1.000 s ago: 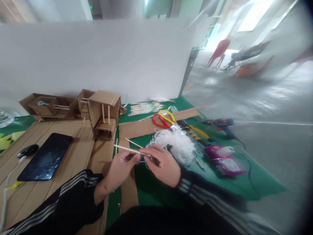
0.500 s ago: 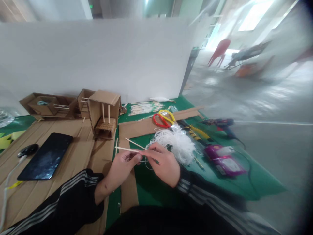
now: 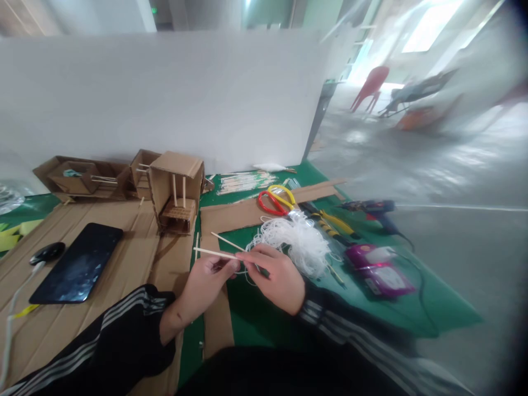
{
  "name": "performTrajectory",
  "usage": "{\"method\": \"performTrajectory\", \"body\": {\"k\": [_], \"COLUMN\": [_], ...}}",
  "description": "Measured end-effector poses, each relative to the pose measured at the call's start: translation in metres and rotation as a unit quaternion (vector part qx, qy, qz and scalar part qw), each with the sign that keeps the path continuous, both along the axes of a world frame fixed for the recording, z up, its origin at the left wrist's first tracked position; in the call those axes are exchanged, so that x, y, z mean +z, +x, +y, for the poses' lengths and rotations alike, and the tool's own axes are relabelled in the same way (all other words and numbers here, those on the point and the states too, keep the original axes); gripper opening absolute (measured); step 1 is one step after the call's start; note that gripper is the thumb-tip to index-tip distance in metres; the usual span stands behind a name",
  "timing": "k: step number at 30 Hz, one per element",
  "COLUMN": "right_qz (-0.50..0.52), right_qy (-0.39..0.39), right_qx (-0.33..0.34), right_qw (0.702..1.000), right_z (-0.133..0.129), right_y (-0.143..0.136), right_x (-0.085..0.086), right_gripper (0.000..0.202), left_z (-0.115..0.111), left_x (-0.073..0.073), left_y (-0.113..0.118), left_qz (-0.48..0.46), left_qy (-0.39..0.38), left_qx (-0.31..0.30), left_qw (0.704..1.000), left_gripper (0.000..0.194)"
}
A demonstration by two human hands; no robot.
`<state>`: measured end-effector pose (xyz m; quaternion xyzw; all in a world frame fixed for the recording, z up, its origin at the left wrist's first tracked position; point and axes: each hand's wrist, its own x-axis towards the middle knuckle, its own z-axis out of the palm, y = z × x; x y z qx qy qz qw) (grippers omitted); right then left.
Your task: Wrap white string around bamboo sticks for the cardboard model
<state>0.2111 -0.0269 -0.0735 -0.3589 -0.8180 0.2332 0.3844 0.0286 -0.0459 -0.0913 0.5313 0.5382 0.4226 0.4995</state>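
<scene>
String [image 3: 303, 242] looped beside the right hand [image 3: 279, 279] could, by snagging, jerk loose the thin stick [image 3: 214, 253] which that hand and the left hand [image 3: 206, 286] both pinch

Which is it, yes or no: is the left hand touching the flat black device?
No: the left hand holds a thin wooden stick, while the flat black device lies apart on cardboard.

Pinches pale stick [image 3: 212, 253] in left hand [image 3: 210, 285], touches it with right hand [image 3: 277, 276], beside tangled white string [image 3: 304, 242] on green table [image 3: 256, 324].
</scene>
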Motion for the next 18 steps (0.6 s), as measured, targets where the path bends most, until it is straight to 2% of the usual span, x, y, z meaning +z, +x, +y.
{"method": "performTrajectory", "body": {"k": [11,15,18], "right_qz": [-0.045,-0.036,-0.021], "right_qy": [0.041,0.027,0.012], "right_qx": [-0.048,-0.041,-0.011], "right_qw": [0.997,0.998,1.0], "right_z": [-0.0028,-0.0025,-0.0017], "right_y": [-0.0017,-0.0016,-0.0006], "right_x": [0.0016,0.0014,0.0003], "right_gripper": [0.03,0.029,0.03], "left_z": [0.0011,0.0011,0.0005], "left_x": [0.0028,0.0001,-0.0019], "left_y": [0.0022,0.0009,-0.0003], "left_qz": [-0.033,-0.025,-0.018], "left_qy": [0.002,0.01,0.008], "left_qx": [-0.007,0.002,0.008], "left_qw": [0.999,1.0,1.0], "left_gripper": [0.025,0.025,0.026]}}
